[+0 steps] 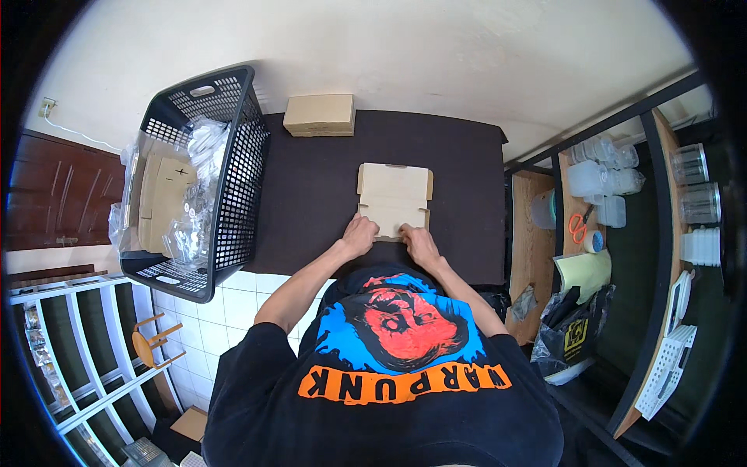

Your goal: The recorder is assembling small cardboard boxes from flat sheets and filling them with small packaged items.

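Note:
A brown cardboard box, partly unfolded with its flap raised at the far side, lies on the dark table in front of me. My left hand grips its near left corner with the fingers curled. At the near right corner, my right hand has its fingers bent and pressed against the cardboard edge. The fingertips of both hands are partly hidden, and a short stretch of the box's near edge shows between them.
A closed cardboard box stands at the table's far edge by the wall. To the left, a black plastic basket holds flat cardboard and clear plastic packaging. On the right, shelves carry clear containers, orange-handled scissors and a tape roll.

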`<action>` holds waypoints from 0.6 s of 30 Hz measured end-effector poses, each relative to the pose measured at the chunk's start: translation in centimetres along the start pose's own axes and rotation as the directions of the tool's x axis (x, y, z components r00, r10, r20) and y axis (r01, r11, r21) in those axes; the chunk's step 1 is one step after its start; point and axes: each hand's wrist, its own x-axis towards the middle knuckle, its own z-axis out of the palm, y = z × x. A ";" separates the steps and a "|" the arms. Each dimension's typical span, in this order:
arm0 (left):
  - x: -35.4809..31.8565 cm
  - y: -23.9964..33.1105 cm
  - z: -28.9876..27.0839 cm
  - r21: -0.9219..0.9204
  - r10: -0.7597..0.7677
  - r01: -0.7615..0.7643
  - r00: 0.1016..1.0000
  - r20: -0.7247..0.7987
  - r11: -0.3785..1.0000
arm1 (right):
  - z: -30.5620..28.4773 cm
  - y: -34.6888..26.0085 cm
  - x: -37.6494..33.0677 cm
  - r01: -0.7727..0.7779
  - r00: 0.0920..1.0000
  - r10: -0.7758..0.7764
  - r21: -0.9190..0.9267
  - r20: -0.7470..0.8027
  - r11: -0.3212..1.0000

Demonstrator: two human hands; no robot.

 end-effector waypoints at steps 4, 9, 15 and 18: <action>-0.2 0.9 -1.2 -0.135 0.004 -0.027 0.986 -0.168 0.990 | -0.4 0.9 0.3 -0.139 0.990 0.134 0.139 0.045 0.981; -3.1 4.0 -3.5 -0.827 -0.744 0.547 0.498 0.446 -0.129 | -1.4 -2.3 -0.4 -0.033 0.982 0.055 0.119 -0.183 0.992; -2.7 1.9 -0.6 -0.931 -0.481 0.101 0.834 0.271 -0.350 | -2.0 -5.9 0.0 0.110 0.954 -0.091 0.051 -0.284 0.993; -2.2 1.8 -0.8 -0.950 -0.511 0.022 0.839 0.187 -0.311 | -1.9 -6.5 0.2 0.152 0.949 -0.137 0.030 -0.286 0.988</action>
